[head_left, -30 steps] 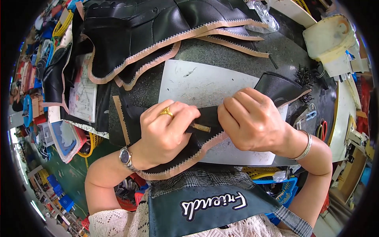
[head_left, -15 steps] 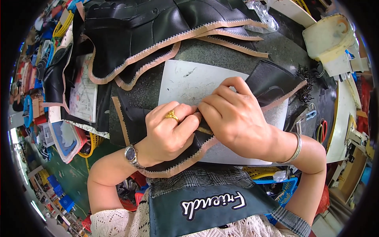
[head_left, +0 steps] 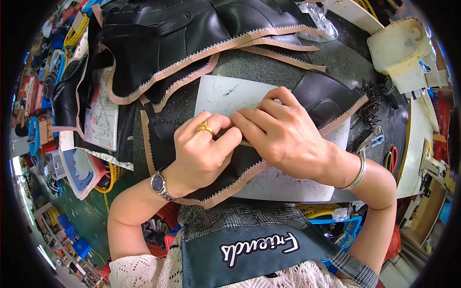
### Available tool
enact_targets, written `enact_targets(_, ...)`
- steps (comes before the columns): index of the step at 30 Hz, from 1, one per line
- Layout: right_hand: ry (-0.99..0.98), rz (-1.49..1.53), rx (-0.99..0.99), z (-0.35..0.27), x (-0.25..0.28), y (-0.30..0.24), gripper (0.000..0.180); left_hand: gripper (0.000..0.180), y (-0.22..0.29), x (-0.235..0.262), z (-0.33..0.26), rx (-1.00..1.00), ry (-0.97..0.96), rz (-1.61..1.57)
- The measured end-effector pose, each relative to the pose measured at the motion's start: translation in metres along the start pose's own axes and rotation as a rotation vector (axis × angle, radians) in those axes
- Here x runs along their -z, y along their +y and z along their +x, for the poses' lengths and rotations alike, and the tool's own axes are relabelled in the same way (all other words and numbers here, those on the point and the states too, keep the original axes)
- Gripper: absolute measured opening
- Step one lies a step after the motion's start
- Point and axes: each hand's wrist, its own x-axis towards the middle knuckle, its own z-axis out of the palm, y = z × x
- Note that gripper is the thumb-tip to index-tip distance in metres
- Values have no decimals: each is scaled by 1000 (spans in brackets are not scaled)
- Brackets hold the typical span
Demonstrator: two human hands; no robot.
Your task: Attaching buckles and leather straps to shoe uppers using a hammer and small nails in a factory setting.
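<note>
so, near to far:
apron [head_left: 249, 249]: at the bench edge.
left hand [head_left: 204, 149]: fingers curled shut, pinning the leather [head_left: 230, 170] flat.
right hand [head_left: 283, 137]: fingers closed on a thin tool [head_left: 246, 143], pressing the same piece.
sheet [head_left: 225, 93]: under the leather, sparing the bench.
pile [head_left: 168, 43]: more cut pieces, parked behind.

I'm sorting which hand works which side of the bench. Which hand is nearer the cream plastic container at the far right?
Right. The right hand lies on the black leather piece, on the side toward the cream container; the left hand sits farther left.
</note>
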Motion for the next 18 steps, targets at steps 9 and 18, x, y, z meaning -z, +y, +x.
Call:
enact_targets(9,-64,48,-17,8,11,8,9,28,-8,-1,1,2,57,-43)
enact_targets(18,-154,60,-13,13,9,13,7,24,-6,-1,8,206,-4,-82)
